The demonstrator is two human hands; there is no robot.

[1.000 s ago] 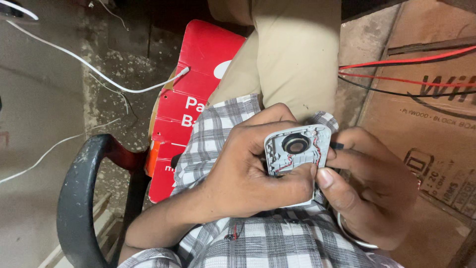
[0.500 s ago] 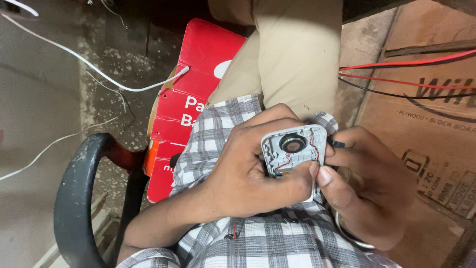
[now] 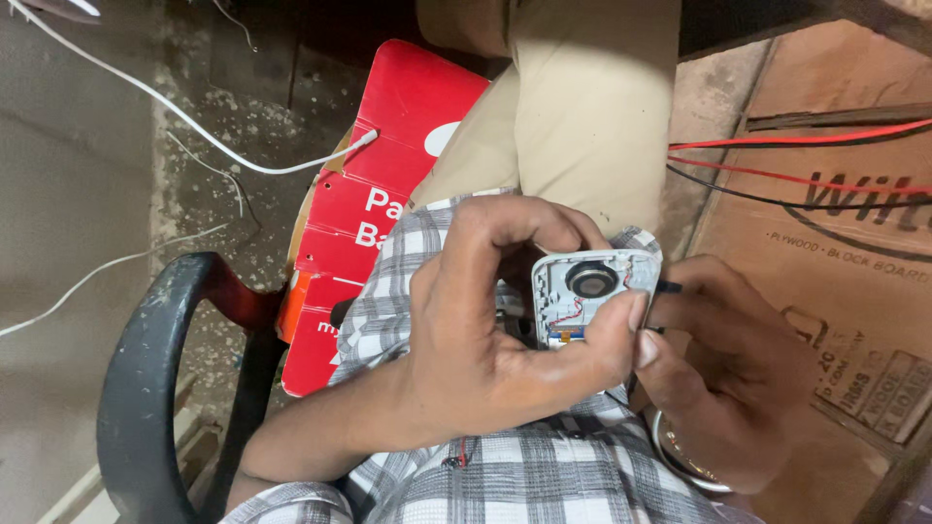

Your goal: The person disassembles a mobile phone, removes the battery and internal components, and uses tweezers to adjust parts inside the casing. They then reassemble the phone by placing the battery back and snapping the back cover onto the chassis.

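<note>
Bare concrete floor (image 3: 87,194) fills the left of the view, crossed by white cables (image 3: 194,126), with a dark chair armrest (image 3: 155,378) at the lower left and a red printed carton (image 3: 379,204) leaning beside the person's leg. On the right lies a brown cardboard sheet (image 3: 835,291) with red and black wires (image 3: 796,165) running over it.

Above the person's lap, against a checked shirt (image 3: 544,475), sits a small opened device casing (image 3: 594,296): pale grey, rounded at the corners, with a dark round part near its top and thin red wiring and a small orange strip lower inside.

The left hand (image 3: 485,340) is closed around the casing, thumb pressed on its right edge and fingers curled over the top. The right hand (image 3: 738,378) touches the casing's right side, its fingers drawn together on a thin dark tool (image 3: 668,287). The casing's open face points up at the camera; its long axis runs roughly up and down in the view.
</note>
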